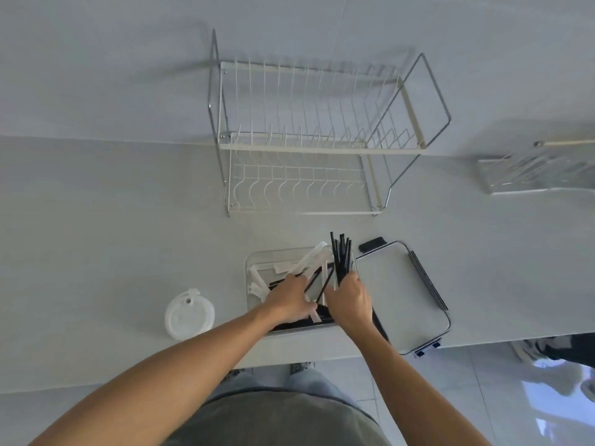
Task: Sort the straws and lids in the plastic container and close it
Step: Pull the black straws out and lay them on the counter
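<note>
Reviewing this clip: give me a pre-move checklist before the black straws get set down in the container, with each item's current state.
1. Black straws bunched in the right hand: ok.
2. Left hand out of the drop spot: not ok, it is inside the container among the wrapped white straws.
3. Container open: ok, its lid lies beside it on the right.
4. Round cup lids packed: not ok, stacked on the counter.
5. Free room inside: cannot tell.

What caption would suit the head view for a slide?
Right hand holds a bundle of black straws over the plastic container; left hand reaches inside.
</note>
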